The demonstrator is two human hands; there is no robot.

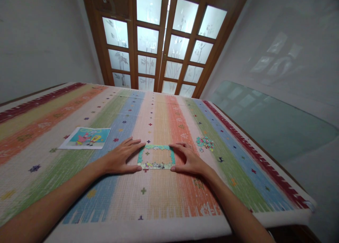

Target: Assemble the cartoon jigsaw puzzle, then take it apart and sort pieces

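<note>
A small jigsaw border frame, teal on top and hollow in the middle, lies flat on the striped tablecloth. My left hand rests open against its left side, fingers and thumb spread along the edge. My right hand rests open against its right side in the same way. Neither hand lifts anything. A heap of loose teal puzzle pieces lies just right of my right hand.
A printed cartoon reference picture lies flat to the left. The table's near edge is close below my forearms, its right edge has a dark red band. A wooden glass-paned door stands behind the table. A glass pane lies at right.
</note>
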